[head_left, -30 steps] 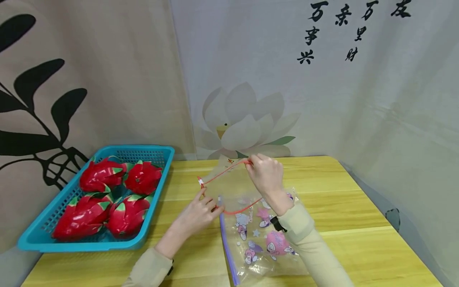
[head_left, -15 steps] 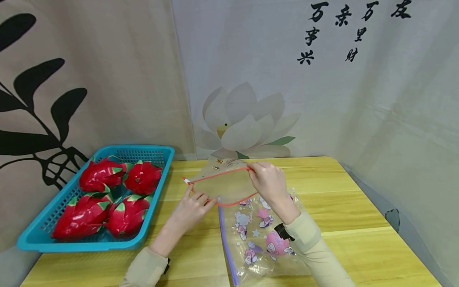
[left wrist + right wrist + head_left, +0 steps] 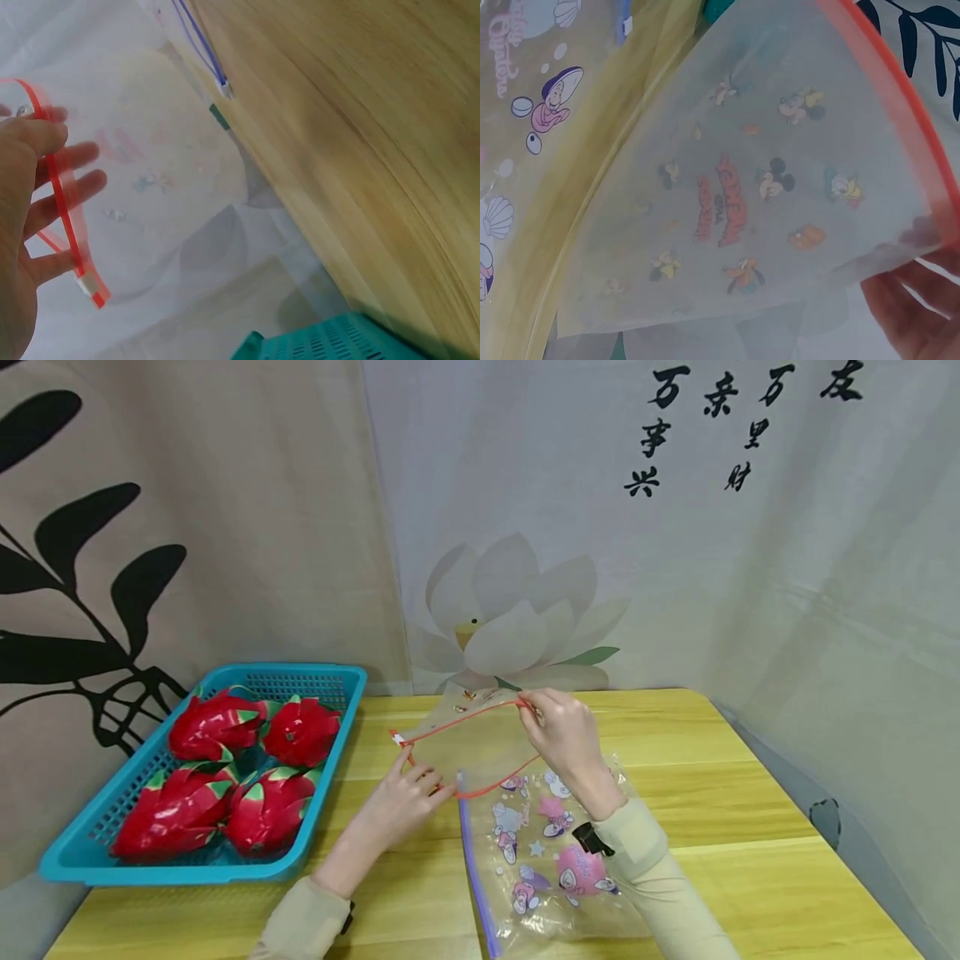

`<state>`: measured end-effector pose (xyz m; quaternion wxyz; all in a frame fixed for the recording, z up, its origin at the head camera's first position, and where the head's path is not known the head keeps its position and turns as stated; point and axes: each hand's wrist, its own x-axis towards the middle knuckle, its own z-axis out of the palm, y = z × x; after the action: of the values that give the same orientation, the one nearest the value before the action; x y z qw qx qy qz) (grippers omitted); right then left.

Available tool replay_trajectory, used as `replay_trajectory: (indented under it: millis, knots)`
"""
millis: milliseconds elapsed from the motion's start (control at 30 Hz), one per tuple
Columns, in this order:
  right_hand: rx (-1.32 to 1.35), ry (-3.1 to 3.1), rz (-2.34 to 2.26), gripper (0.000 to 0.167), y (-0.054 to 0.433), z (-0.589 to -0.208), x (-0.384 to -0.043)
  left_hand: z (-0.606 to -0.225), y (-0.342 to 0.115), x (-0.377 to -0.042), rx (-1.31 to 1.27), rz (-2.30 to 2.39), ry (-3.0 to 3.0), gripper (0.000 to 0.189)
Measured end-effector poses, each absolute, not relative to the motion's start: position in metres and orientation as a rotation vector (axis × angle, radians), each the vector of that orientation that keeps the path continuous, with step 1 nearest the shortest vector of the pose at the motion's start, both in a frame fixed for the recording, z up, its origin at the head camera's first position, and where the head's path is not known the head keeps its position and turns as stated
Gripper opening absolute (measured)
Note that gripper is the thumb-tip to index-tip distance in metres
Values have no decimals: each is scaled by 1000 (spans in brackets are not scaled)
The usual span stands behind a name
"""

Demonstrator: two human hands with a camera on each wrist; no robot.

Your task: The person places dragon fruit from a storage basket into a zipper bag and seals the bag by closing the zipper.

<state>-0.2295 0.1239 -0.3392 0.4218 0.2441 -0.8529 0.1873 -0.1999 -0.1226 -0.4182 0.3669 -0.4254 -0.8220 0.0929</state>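
Observation:
A translucent zip bag (image 3: 472,752) with a red zip edge is held up above the table in the head view. Its mouth gapes between the two hands. My left hand (image 3: 408,797) holds the left part of the red edge, near the white slider; in the left wrist view the thumb (image 3: 41,137) lies over the strip and the other fingers are spread. My right hand (image 3: 562,731) pinches the right end of the red edge. Small cartoon prints cover the bag (image 3: 742,195) in the right wrist view. Below lies a clear zip bag (image 3: 536,893) with a purple zip and pink prints.
At the left of the wooden table (image 3: 750,793) stands a blue perforated basket (image 3: 187,875). Several shiny red dragon fruits (image 3: 217,727) with green tips lie in it. A printed cloth backdrop (image 3: 525,485) hangs behind the table.
From one second to half a second ago, the left hand moved left with the slider end, drawing the red edge straighter. Since then both hands have shifted only slightly.

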Motion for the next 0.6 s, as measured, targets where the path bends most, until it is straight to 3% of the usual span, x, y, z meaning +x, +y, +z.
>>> replay_trajectory:
  millis: [600]
  knots:
    - [630,-2094,519,11,121,-341,-232,-409,-126,-188,-1118,267,-2201,49]
